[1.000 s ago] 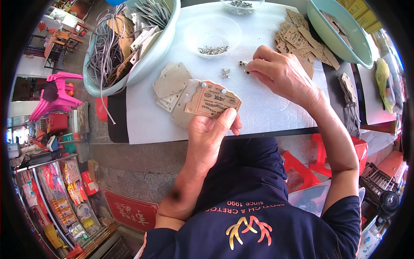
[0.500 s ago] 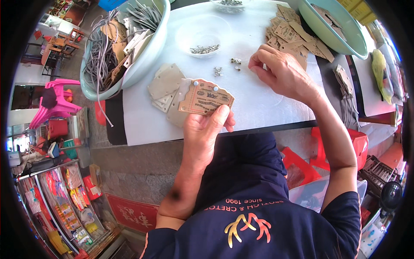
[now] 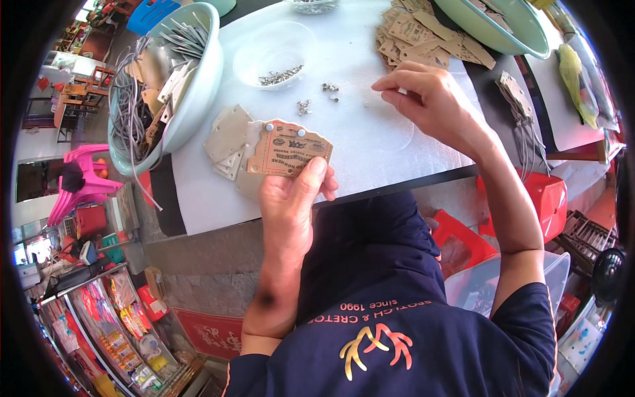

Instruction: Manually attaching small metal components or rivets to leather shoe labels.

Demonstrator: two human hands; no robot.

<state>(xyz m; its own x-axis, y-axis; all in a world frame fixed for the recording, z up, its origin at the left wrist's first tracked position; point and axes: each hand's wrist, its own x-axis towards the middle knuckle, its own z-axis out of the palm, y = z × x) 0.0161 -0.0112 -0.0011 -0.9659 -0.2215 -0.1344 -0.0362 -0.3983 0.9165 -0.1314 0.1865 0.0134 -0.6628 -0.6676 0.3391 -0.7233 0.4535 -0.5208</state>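
My left hand holds a brown printed cardboard tag with two small metal studs at its upper edge, just above the near edge of the white table. Several blank tags lie under and beside it. My right hand is over the table to the right, fingertips pinched together on something small that I cannot make out. Loose metal studs lie between the hands, and more sit in a clear shallow dish.
A pale green basin at the left holds grey cords and tags. A pile of brown tags lies at the back right beside a second green basin. Red plastic stools stand below the table at the right.
My right hand has moved right and a little back from the loose studs, its fingers now pinched. The left hand has kept the tag and tilted it slightly.
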